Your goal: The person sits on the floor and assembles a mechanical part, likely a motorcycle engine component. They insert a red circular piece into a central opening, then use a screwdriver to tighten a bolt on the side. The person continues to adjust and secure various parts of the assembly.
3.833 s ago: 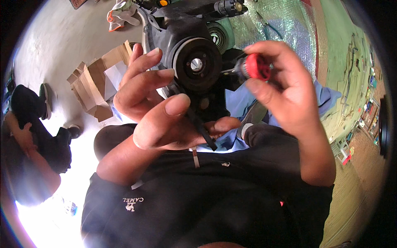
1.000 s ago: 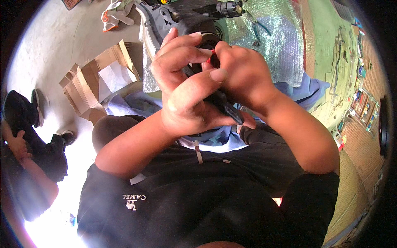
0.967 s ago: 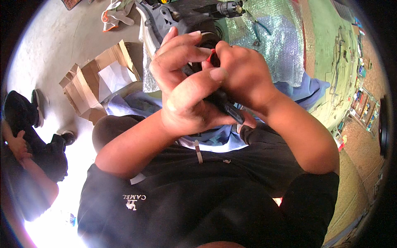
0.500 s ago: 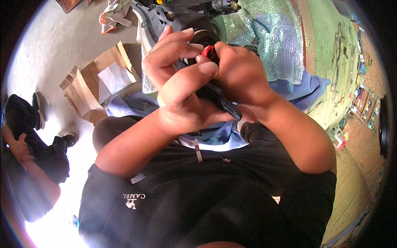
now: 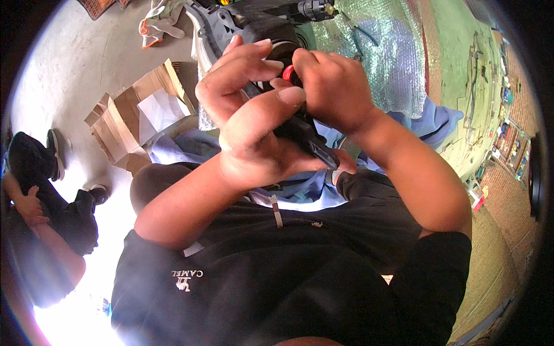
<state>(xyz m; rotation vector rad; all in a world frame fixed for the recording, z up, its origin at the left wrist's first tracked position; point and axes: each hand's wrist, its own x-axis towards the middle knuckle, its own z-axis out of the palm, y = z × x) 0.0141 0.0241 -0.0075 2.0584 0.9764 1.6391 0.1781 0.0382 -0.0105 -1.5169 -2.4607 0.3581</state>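
Observation:
A large black plastic housing [image 5: 254, 26], which looks like a car headlamp unit, lies in front of me at the top of the view. My left hand [image 5: 254, 115] is wrapped around a black plastic piece [image 5: 314, 144], its thumb below and its fingers curled over. Close beside those fingertips, a small red ring [image 5: 288, 72] shows between my two hands. My right hand [image 5: 334, 86] is closed in a fist against the black parts by the ring. What its fingers grip is hidden behind the knuckles.
Bubble wrap [image 5: 398, 69] lies to the right of the housing, with green-handled pliers [image 5: 366, 36] on it. A blue cloth [image 5: 433, 124] spreads beneath. At left are an opened cardboard box [image 5: 124, 121], white gloves [image 5: 161, 26] and another person's arm [image 5: 55, 248].
My right hand has shifted slightly up and left, its wrist lifting away from the black piece. Less of the red ring shows. The left hand stays nearly still.

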